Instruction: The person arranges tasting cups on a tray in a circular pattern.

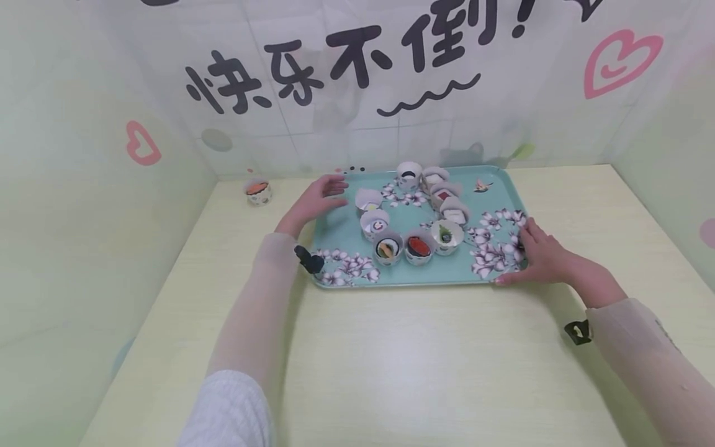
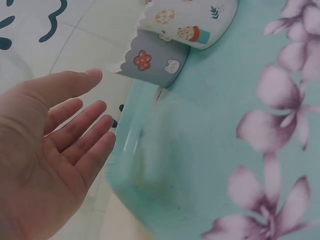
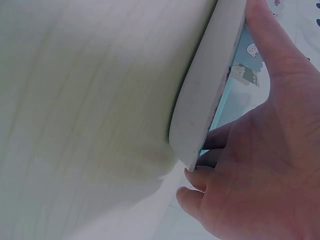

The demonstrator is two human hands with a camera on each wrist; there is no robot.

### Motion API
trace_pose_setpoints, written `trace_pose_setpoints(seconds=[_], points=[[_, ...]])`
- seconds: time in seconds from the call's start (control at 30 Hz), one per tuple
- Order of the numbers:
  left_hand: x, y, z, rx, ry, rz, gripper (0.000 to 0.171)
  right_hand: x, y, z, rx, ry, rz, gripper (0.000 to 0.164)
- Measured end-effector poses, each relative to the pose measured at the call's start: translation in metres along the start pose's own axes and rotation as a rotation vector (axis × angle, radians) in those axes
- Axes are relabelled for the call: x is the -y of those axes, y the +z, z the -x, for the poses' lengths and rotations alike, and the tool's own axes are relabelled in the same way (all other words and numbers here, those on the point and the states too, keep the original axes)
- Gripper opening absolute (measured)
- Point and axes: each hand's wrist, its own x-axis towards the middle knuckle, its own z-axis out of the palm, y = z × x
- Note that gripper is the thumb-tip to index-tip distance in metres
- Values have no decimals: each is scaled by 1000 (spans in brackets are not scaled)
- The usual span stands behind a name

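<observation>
A teal serving tray (image 1: 341, 233) with a blossom print lies on the table. On it stands a curved row of several small printed paper cups; sushi-like pieces show in some, such as a red-topped one (image 1: 419, 246) and a green-topped one (image 1: 445, 234). My left hand (image 1: 315, 200) hovers at the tray's left rim, fingers spread and holding nothing; in the left wrist view a grey patterned cup (image 2: 156, 59) is beyond the thumb. With thumb at the front edge and fingers round the right edge, my right hand (image 1: 550, 257) grips the tray's near right corner (image 3: 202, 95).
Left of the tray, a separate paper cup (image 1: 259, 192) with an orange-topped piece stands on the pale wooden table (image 1: 402, 360). Behind the tray rises a white wall sheet (image 1: 335, 118) with large black characters. Side panels border the table left and right.
</observation>
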Motion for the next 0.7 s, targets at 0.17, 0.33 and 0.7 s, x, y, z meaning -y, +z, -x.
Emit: trace_pose_setpoints(seconds=[0.17, 0.33, 0.7], points=[[3, -12, 4, -75, 0, 0, 61, 1, 0, 1, 3, 1, 4, 134], [6, -24, 9, -170, -8, -9, 60, 1, -2, 0, 6, 6, 5, 134], [19, -49, 25, -467, -57, 27, 51, 1, -2, 1, 5, 2, 1, 133]])
